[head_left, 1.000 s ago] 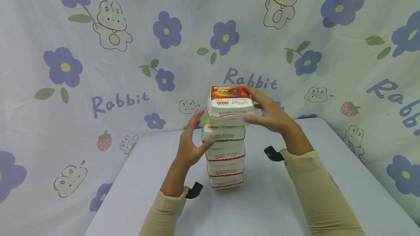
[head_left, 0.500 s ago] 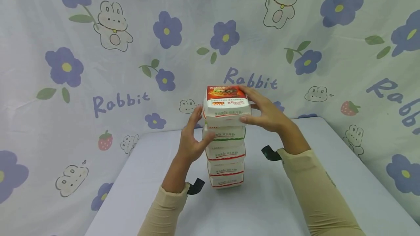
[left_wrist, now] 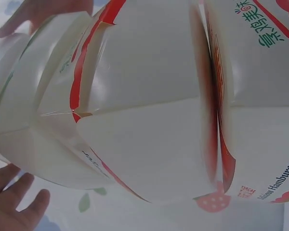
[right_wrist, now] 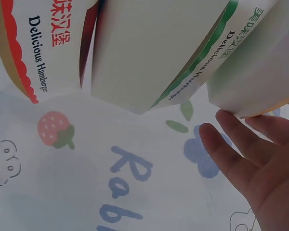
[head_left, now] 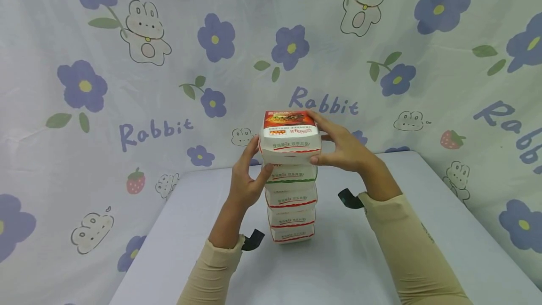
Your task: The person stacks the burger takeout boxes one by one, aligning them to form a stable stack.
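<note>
A white hamburger box (head_left: 290,144) with a red, burger-printed lid sits at the top of a column of similar boxes. My right hand (head_left: 345,149) grips it at the right side, thumb at the front lower corner. On the opposite side my left hand (head_left: 246,178) holds its left edge, thumb at the lower front corner and fingers along the side. Directly beneath is a green-trimmed box (head_left: 292,174). Lower down come several red-trimmed boxes (head_left: 292,196). In the left wrist view, fingers (left_wrist: 26,202) spread by the upper boxes; the right wrist view shows fingertips (right_wrist: 221,118) at the top box's edge.
The column stands on a white table (head_left: 347,258). Behind it hangs a white curtain (head_left: 254,8) with purple flowers, rabbits and strawberries. Black wrist straps or mounts (head_left: 253,240) stick out beside both sleeves.
My right hand has brought the top box left and squared it over the column. My left hand's thumb has risen to its lower corner. The lower boxes stay put.
</note>
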### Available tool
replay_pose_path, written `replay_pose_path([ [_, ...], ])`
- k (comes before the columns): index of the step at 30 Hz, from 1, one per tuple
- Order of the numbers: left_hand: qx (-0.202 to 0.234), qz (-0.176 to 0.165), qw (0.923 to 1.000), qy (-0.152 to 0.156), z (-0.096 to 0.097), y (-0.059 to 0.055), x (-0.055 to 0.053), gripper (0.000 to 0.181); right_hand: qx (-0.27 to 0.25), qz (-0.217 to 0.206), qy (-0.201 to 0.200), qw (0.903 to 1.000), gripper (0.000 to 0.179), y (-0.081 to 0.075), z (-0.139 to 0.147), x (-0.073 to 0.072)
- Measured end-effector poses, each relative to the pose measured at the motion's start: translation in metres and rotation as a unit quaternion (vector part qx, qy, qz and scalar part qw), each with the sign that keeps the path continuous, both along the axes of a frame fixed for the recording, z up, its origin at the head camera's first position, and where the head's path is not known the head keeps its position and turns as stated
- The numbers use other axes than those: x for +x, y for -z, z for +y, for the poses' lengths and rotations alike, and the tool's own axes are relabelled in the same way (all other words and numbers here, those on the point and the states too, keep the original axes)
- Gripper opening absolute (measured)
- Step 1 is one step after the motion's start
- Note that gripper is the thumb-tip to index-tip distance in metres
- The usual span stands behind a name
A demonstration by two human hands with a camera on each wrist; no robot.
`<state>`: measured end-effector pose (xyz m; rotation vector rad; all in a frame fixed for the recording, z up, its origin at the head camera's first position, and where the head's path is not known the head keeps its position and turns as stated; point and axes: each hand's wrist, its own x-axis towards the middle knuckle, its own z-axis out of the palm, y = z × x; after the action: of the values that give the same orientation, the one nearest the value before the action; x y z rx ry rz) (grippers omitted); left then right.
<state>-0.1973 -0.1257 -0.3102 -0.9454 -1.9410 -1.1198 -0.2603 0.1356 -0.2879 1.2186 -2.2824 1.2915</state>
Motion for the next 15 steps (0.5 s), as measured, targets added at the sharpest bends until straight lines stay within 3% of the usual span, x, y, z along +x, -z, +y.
replay_pose_path([
  [8,0.003,0.002,1.0,-0.004,-0.0006,0.0015,-0.0003,0.064,-0.012,0.001,0.0,0.9999,0.114,0.0039,0.0,0.0019],
  [14,0.004,0.004,1.0,-0.006,0.0009,-0.0003,0.001,0.064,-0.033,0.02,0.0,0.9993,0.113,0.0046,-0.0007,0.0007],
  [15,0.004,0.006,0.9999,-0.008,-0.0006,0.0031,-0.0034,0.065,-0.034,0.022,0.001,0.9992,0.112,0.0046,-0.0007,0.0006],
])
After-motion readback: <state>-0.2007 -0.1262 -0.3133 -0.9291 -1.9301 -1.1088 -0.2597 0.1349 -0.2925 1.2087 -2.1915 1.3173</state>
